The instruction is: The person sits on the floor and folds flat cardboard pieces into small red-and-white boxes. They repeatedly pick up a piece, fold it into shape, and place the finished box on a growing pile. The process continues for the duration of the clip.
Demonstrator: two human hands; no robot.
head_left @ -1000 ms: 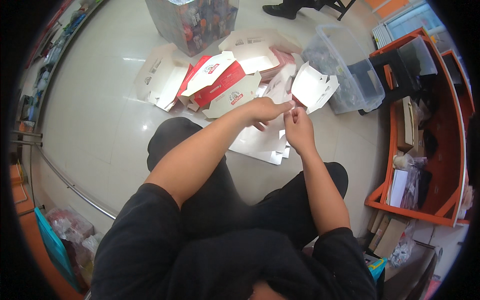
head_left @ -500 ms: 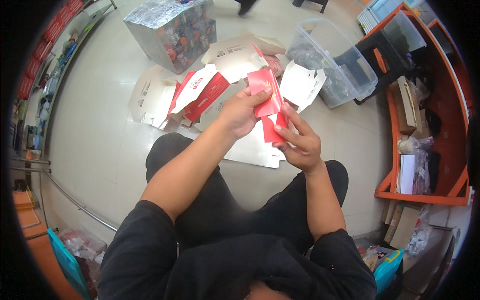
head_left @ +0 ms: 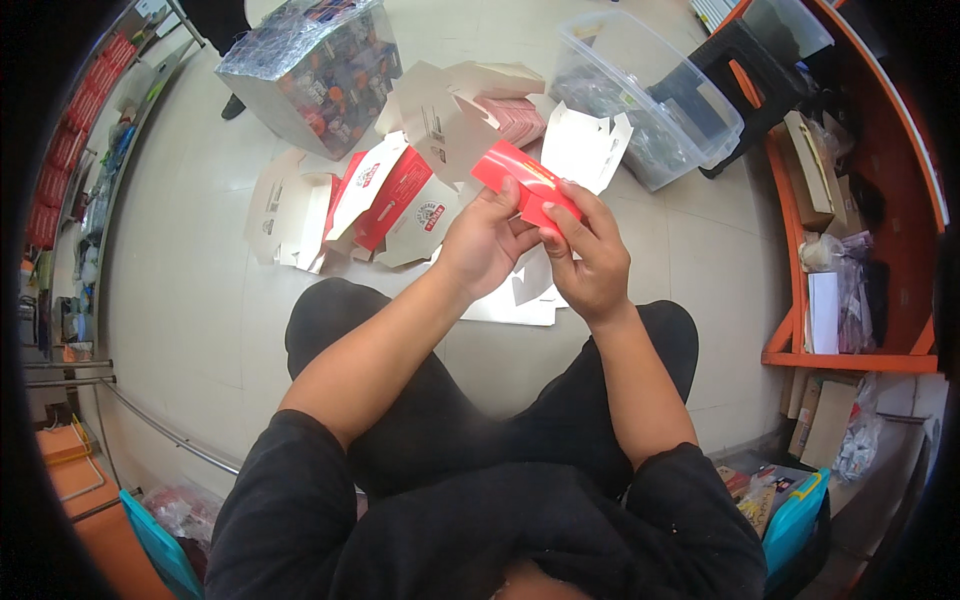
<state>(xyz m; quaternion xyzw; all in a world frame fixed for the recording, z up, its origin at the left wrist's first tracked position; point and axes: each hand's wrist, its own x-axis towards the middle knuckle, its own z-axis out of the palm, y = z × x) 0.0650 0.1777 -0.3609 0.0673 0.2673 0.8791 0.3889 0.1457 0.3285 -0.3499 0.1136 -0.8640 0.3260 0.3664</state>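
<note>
Far forward-left of the hands: block-shaped bundle (head_left: 330, 95), straight-edged, under shiny transparent film.
Left of the hands, on the floor (head_left: 190, 260): cartons (head_left: 400, 190), partly unfolded, red and off-white, flat panels with angled flaps.
Left hand (head_left: 485, 238): thumb pressed on the red card's near side, fingers curled behind it.
Just below the hands, on the floor: white sheets (head_left: 505, 311), flat, smooth.
Beyond the hands: pile (head_left: 517, 122) of pinkish flat pieces, closely stacked.
Between the hands, held by both: red card (head_left: 538, 178), glossy, apparently folded or in two layers; which, cannot tell. Judged light, springy, slightly slippery on the coated face, easily creased; best taken by opposite edges, thumb against fingers, pressure low.
Just beyond the right hand: open carton (head_left: 582, 150), white inside, thin upright flaps.
Right hand (head_left: 592, 255): thumb and fingers pinching the card's right end.
Forward-right of the hands: bin (head_left: 668, 125), clear rigid plastic, bagged contents.
</note>
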